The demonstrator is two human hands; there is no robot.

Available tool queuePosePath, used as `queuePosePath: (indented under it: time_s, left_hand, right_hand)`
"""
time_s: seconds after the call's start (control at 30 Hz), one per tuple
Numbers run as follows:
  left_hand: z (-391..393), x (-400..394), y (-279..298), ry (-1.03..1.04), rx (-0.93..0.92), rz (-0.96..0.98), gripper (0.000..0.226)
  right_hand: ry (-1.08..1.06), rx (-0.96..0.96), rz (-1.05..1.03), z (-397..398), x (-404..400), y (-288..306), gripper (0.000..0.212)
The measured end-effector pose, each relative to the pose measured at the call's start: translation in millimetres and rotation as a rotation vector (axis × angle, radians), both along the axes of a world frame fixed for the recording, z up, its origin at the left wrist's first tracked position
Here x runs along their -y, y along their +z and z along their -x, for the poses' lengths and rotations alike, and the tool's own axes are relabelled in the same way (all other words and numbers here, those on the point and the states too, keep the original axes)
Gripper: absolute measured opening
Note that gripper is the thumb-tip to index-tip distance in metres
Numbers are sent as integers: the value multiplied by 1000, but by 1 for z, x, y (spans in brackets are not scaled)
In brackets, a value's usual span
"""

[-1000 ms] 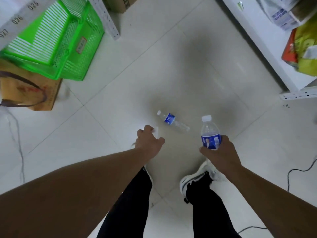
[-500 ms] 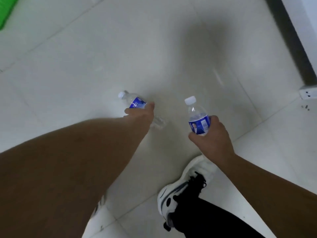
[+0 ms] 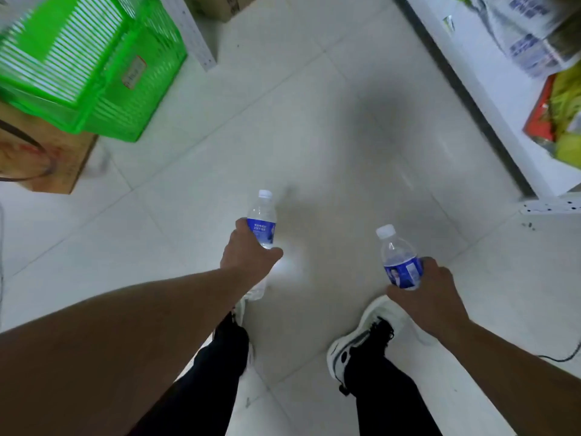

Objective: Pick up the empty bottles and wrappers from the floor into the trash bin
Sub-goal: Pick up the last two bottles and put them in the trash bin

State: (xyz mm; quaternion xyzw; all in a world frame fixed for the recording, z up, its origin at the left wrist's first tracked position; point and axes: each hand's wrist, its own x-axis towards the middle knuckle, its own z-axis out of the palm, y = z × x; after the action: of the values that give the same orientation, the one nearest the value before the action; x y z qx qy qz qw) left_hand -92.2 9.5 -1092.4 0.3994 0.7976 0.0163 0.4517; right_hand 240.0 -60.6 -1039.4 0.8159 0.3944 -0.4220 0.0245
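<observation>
My left hand (image 3: 246, 258) grips a clear plastic bottle with a blue label (image 3: 262, 220), held upright above the white tiled floor, white cap on top. Something clear and crumpled shows just under that hand; what it is I cannot tell. My right hand (image 3: 430, 297) holds a second clear bottle with a blue label (image 3: 399, 262), tilted slightly left, cap up. Both bottles look empty. No trash bin is in view.
A green plastic basket (image 3: 103, 86) sits at the upper left on a brown cardboard box (image 3: 59, 162). A white shelf (image 3: 490, 89) with packaged goods runs along the right. A black cable (image 3: 562, 357) lies at the right edge. My shoes stand below my hands.
My left hand has closed on the bottle that lay on the floor and lifted it upright. The view has risen and swung back up, with the basket and shelf in sight again.
</observation>
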Motion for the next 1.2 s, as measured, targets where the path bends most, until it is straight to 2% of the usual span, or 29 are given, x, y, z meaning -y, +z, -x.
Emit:
queuePosePath:
  time_s: [0.23,0.47,0.7,0.83,1.0,1.2]
  left_hand:
    - [58,-17,117,-156,38,-99,77]
    - [105,-6,185,-134,62,-97,86]
    - [132,34,191,-50,25,-133,77]
    - [144,63,184,29,4,-119,71]
    - [156,95,199,110,-24,-99,68]
    - [157,132,216,174,-9,-93,68]
  right_hand:
    - [-31,-33,-37,56,-20,96,56]
    - [-66,-116,-35,119,-11,154,52]
    - [42,-146,-8,147,-1,145,55]
    - [152,-165,10,146,12,134,50]
    - [305,-181,-6,136,21,153,46]
    - [347,-160,11,119,15,174,44]
